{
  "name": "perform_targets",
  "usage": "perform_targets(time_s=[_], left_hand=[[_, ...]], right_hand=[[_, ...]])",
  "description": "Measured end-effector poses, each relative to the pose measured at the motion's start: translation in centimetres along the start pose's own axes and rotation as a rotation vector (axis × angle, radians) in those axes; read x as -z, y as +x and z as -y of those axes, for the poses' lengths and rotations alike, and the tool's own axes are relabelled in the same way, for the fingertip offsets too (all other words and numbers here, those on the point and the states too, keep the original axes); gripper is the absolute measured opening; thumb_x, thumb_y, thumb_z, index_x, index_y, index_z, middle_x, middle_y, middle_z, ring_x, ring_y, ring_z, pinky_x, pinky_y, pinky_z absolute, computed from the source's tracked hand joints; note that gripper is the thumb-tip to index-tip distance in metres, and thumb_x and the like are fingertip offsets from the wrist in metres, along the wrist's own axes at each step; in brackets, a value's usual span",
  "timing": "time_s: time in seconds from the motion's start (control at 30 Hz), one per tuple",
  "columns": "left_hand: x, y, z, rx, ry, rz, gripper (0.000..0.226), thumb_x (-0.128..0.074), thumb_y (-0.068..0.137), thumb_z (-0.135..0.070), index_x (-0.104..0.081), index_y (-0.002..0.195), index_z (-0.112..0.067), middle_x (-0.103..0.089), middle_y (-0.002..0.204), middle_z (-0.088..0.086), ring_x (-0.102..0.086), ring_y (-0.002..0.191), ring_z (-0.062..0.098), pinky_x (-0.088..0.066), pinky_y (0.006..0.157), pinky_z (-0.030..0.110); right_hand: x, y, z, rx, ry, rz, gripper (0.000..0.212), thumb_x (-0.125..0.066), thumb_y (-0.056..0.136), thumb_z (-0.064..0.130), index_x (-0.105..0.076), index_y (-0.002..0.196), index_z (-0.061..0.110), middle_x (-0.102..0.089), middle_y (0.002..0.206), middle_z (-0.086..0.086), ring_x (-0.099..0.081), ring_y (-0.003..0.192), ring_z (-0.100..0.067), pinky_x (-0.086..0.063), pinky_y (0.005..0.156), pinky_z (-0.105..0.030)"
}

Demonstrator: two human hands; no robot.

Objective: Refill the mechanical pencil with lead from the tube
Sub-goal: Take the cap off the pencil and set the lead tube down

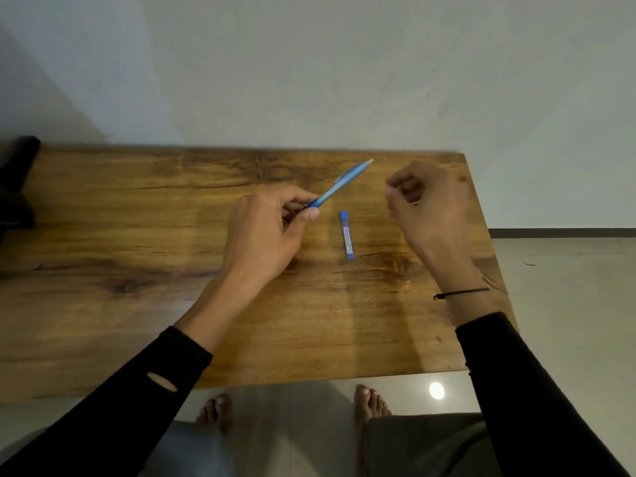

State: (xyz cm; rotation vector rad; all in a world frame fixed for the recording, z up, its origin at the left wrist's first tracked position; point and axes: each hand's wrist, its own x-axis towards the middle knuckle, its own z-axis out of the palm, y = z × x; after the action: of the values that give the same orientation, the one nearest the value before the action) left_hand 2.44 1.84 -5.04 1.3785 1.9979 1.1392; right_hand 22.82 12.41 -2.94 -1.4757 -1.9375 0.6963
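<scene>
A light blue mechanical pencil (344, 184) is pinched at its dark blue grip end by my left hand (265, 232). It slants up and to the right above the table, pale end farthest from me. The blue lead tube (347, 235) lies flat on the wooden table (137, 218), pointing away from me, between my two hands and touched by neither. My right hand (430, 208) hovers to the right of the pencil's far end, fingers curled in and thumb pressed to forefinger. Whether something tiny sits in that pinch cannot be made out.
The table's right edge runs just beyond my right wrist, and its near edge is above my bare feet (296, 407). A dark object (19, 180) stands at the table's far left. A pale wall rises directly behind the table.
</scene>
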Motion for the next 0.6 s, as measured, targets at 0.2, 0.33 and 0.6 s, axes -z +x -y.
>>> perform_targets(time_s=[0.2, 0.33, 0.6], left_hand=[[0.2, 0.3, 0.2, -0.002, 0.004, -0.005, 0.016, -0.081, 0.094, -0.026, -0.084, 0.108, -0.032, -0.081, 0.091, -0.013, -0.075, 0.083, 0.006, -0.065, 0.080, 0.041], [0.4, 0.2, 0.1, -0.008, 0.017, 0.014, 0.016, -0.081, 0.095, -0.027, -0.083, 0.111, -0.032, -0.082, 0.095, -0.012, -0.076, 0.086, 0.007, -0.066, 0.082, 0.042], [0.5, 0.2, -0.1, -0.011, 0.046, 0.025, 0.019, -0.081, 0.096, -0.027, -0.083, 0.114, -0.029, -0.082, 0.099, -0.011, -0.076, 0.089, 0.007, -0.065, 0.082, 0.039]], right_hand=[[-1.7, -0.3, -1.0, 0.063, -0.246, 0.148, 0.005, -0.079, 0.093, 0.011, -0.080, 0.096, 0.014, -0.075, 0.096, -0.004, -0.071, 0.090, -0.027, -0.062, 0.081, -0.050], [-1.8, -0.2, -1.1, 0.046, -0.251, 0.146, 0.010, -0.078, 0.092, 0.007, -0.080, 0.099, 0.013, -0.074, 0.096, -0.005, -0.071, 0.088, -0.026, -0.062, 0.081, -0.048], [-0.6, 0.7, -1.0, -0.022, -0.180, 0.149, 0.022, -0.079, 0.094, 0.006, -0.074, 0.115, 0.014, -0.066, 0.081, 0.009, -0.060, 0.073, -0.001, -0.047, 0.067, -0.015]])
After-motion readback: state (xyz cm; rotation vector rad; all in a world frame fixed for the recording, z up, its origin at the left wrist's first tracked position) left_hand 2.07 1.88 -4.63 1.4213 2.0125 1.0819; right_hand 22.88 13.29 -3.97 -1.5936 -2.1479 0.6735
